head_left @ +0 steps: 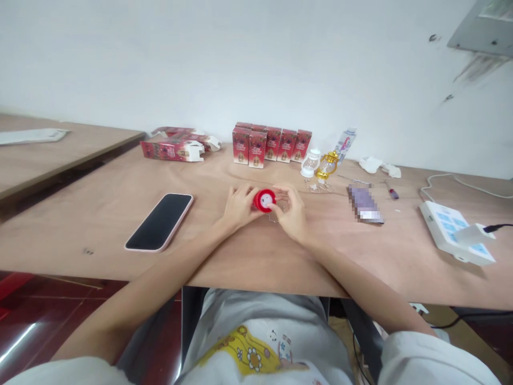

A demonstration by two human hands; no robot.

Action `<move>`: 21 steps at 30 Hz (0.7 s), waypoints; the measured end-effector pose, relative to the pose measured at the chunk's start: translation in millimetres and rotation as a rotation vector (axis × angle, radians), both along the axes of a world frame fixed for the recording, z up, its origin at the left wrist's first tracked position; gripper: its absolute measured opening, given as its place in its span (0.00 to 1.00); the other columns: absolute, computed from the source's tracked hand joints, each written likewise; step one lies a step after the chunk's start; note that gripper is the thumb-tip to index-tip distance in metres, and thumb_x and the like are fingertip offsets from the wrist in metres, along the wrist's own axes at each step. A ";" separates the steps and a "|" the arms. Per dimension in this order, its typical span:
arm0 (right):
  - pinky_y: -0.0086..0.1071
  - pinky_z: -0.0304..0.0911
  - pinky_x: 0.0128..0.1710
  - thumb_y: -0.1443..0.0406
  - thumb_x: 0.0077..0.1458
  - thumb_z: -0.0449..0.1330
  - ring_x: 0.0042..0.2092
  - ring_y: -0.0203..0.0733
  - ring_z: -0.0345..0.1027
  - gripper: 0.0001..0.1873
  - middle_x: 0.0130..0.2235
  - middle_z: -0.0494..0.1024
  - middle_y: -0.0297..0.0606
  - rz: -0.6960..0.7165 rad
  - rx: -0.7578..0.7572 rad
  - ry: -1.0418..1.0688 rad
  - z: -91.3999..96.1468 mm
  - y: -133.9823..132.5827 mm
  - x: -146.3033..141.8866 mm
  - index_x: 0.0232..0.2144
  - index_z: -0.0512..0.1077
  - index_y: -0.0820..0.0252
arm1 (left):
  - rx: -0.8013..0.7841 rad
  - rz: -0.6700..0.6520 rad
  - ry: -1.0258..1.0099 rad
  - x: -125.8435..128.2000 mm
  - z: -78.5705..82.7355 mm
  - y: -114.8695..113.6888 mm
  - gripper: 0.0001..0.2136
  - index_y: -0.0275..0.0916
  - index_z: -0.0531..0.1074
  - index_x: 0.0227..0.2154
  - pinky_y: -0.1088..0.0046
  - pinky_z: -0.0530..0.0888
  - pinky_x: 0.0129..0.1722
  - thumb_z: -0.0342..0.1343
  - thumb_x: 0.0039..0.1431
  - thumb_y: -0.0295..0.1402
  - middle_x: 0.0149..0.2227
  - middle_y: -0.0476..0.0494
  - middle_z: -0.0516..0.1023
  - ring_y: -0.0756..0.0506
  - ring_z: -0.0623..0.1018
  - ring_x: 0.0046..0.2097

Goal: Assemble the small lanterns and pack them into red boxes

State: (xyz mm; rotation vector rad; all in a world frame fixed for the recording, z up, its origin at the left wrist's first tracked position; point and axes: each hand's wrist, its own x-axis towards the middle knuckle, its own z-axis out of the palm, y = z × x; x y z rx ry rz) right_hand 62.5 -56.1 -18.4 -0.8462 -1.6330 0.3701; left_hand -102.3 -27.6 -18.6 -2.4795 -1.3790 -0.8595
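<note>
Both hands meet at the middle of the wooden table [256, 251] around a small red round object with a white face [264, 200]. My left hand [238, 206] grips its left side with curled fingers. My right hand [292, 211] pinches its right side, and a thin wire piece shows just below the fingers. Behind them stand a small white lantern [310, 163] and a gold lantern [327, 164], with loose wire handles on the table in front of them.
A black phone in a pink case [160, 221] lies left of my hands. Several red boxes [270, 143] stand by the wall, flattened ones [176, 147] to their left. To the right lie a blurred card [364, 203], a screwdriver [391, 192] and a white power strip [455, 231].
</note>
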 end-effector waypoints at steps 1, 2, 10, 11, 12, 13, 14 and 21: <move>0.37 0.70 0.44 0.68 0.50 0.62 0.44 0.41 0.71 0.18 0.47 0.72 0.43 0.018 -0.061 0.057 -2.6 2.0 -0.8 0.44 0.68 0.57 | 0.008 -0.008 0.013 0.1 0.1 -0.4 0.23 0.38 0.71 0.43 0.64 0.59 0.38 0.53 0.54 0.51 0.39 0.38 0.74 0.39 0.73 0.42; 0.37 0.69 0.44 0.67 0.49 0.63 0.44 0.41 0.71 0.18 0.46 0.73 0.42 0.026 -0.109 0.099 -4.9 4.2 -1.0 0.44 0.68 0.57 | 0.017 -0.018 0.027 0.2 0.2 -0.8 0.23 0.38 0.71 0.44 0.64 0.59 0.38 0.53 0.54 0.51 0.40 0.38 0.74 0.39 0.73 0.42; 0.41 0.63 0.51 0.62 0.55 0.59 0.50 0.43 0.67 0.06 0.45 0.73 0.42 0.102 -0.016 -0.042 2.6 1.0 6.2 0.35 0.71 0.56 | 0.016 -0.033 0.017 3.4 0.0 -2.7 0.24 0.39 0.71 0.45 0.64 0.60 0.38 0.50 0.55 0.52 0.39 0.39 0.73 0.41 0.72 0.40; 0.41 0.63 0.52 0.61 0.55 0.59 0.50 0.43 0.68 0.07 0.46 0.73 0.43 0.118 0.023 -0.087 4.3 -1.4 5.9 0.36 0.71 0.57 | 0.009 -0.033 0.016 3.1 -0.3 -2.2 0.24 0.39 0.71 0.45 0.64 0.60 0.38 0.50 0.55 0.53 0.39 0.39 0.73 0.41 0.72 0.39; 0.41 0.63 0.52 0.60 0.54 0.60 0.50 0.43 0.68 0.09 0.46 0.72 0.44 0.124 0.056 -0.120 5.3 -3.3 5.2 0.37 0.70 0.57 | 0.003 -0.035 0.018 2.5 -0.8 -1.6 0.25 0.39 0.71 0.46 0.64 0.60 0.38 0.49 0.55 0.53 0.39 0.38 0.73 0.41 0.72 0.39; 0.41 0.63 0.51 0.59 0.52 0.62 0.50 0.44 0.68 0.11 0.46 0.72 0.44 0.120 0.082 -0.142 5.7 -4.6 4.5 0.37 0.70 0.57 | -0.003 -0.037 0.021 1.7 -1.4 -1.0 0.25 0.39 0.70 0.46 0.64 0.60 0.38 0.48 0.55 0.53 0.39 0.38 0.73 0.41 0.72 0.39; 0.41 0.64 0.51 0.58 0.51 0.63 0.49 0.44 0.68 0.13 0.46 0.72 0.45 0.109 0.102 -0.156 5.6 -5.3 3.7 0.37 0.69 0.57 | -0.008 -0.040 0.022 1.0 -2.0 -0.4 0.25 0.39 0.70 0.46 0.64 0.60 0.39 0.47 0.56 0.53 0.39 0.38 0.73 0.41 0.72 0.39; 0.41 0.65 0.51 0.57 0.51 0.63 0.49 0.43 0.69 0.12 0.45 0.73 0.45 0.070 0.143 -0.197 2.4 -4.4 3.5 0.35 0.69 0.57 | -0.035 -0.041 0.018 0.0 -3.2 0.2 0.25 0.39 0.70 0.46 0.64 0.61 0.39 0.46 0.56 0.53 0.39 0.38 0.73 0.40 0.71 0.39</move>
